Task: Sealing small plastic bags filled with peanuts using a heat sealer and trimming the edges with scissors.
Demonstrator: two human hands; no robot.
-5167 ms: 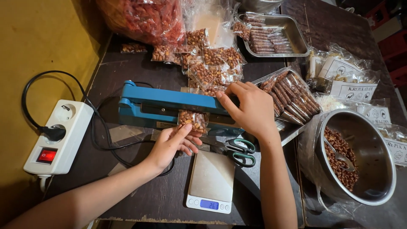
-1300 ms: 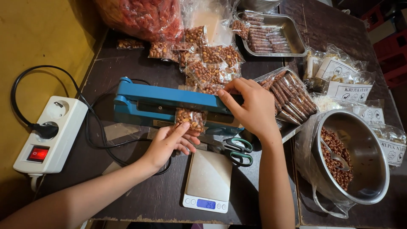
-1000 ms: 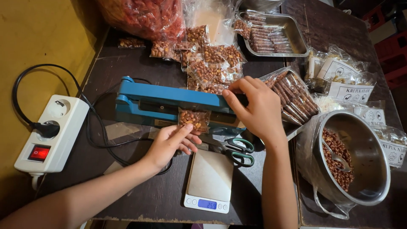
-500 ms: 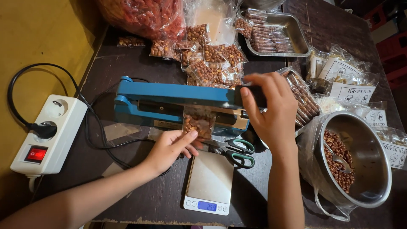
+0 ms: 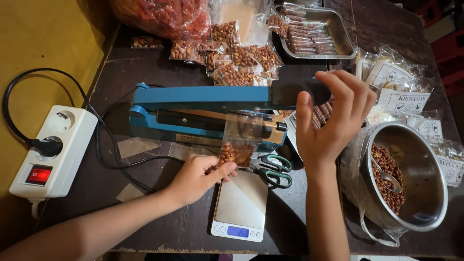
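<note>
Two bare hands work at a blue metal bag sealer [image 5: 203, 108] in the middle of the dark table [image 5: 145, 67]. The left hand [image 5: 198, 176] pinches a small clear plastic bag of nuts [image 5: 239, 142] lying across the sealer. The right hand [image 5: 333, 121] curls loosely around the sealer's raised black handle [image 5: 290, 92]. Green-handled scissors [image 5: 273, 171] lie just right of the bag, with a small silver scale [image 5: 240, 208] nearer.

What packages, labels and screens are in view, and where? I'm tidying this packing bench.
Small clear bag of peanuts: pinched in left hand at the blue sealer.
Filled clear peanut bags: piled behind the sealer.
White-labelled clear packets: far right.
Scale screen: small, blue-lit, near edge.
</note>
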